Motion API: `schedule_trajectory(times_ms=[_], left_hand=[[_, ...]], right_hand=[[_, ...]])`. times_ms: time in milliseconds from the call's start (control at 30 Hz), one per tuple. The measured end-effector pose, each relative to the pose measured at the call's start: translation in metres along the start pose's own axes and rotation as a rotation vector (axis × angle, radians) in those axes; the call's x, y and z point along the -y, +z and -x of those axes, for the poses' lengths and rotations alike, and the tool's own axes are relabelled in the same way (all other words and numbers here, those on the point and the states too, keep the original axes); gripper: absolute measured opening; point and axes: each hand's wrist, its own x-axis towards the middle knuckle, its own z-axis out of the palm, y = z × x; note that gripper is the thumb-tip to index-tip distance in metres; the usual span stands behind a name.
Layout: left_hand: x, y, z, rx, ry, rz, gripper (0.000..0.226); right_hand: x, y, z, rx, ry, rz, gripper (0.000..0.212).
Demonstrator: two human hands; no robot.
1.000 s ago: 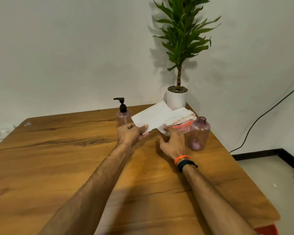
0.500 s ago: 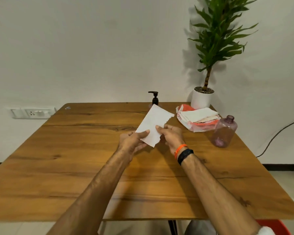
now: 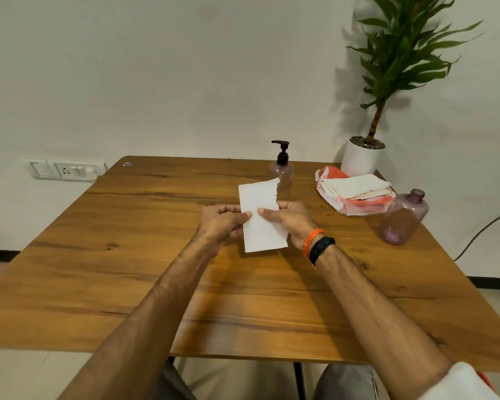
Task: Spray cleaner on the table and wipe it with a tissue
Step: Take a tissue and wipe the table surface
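Note:
A white tissue with a torn right edge is held upright over the middle of the wooden table. My left hand pinches its left side and my right hand pinches its right side, thumbs on the near face. Behind the tissue stands a clear cleaner bottle with a black pump, close to the table's far edge. An open pack of tissues in an orange and white wrapper lies at the far right.
A clear pinkish bottle without a cap stands near the table's right edge. A potted plant in a white pot sits at the far right corner. A wall socket is at the left, and a cable hangs at the right.
Both hands brought the tissue from above the pack toward the table's middle and turned it more upright. The view swung left and pulled back.

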Motion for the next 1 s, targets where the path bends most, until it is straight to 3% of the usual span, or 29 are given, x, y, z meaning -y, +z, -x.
schedule_trajectory(times_ms=[133,233,300,400,500,600,733,1000], left_hand=[[0.000,-0.016,-0.011,-0.072,0.057,-0.127,0.027],[0.006,-0.040,-0.015,-0.187,0.233,-0.487,0.025],[0.012,-0.058,-0.016,-0.148,0.325,-0.704,0.031],[0.028,-0.080,-0.024,-0.138,0.413,-0.937,0.033],[0.044,-0.087,-0.030,-0.151,0.471,-1.065,0.029],[0.054,-0.090,-0.033,-0.171,0.516,-1.079,0.030],[0.063,-0.094,-0.039,-0.197,0.580,-1.079,0.030],[0.066,-0.093,-0.040,-0.202,0.571,-1.108,0.033]], right_hand=[[0.004,-0.001,-0.013,-0.120,-0.066,0.136,0.009],[0.010,-0.002,-0.029,-0.264,-0.190,0.511,0.012],[0.014,0.000,-0.036,-0.323,-0.341,0.749,0.016],[0.012,0.009,-0.041,-0.294,-0.571,1.094,0.021],[-0.004,0.019,-0.044,-0.161,-0.647,1.357,0.024],[-0.023,0.025,-0.048,-0.078,-0.586,1.404,0.024],[-0.034,0.023,-0.058,-0.054,-0.521,1.240,0.023],[-0.042,0.023,-0.060,0.183,-0.417,1.248,0.044]])
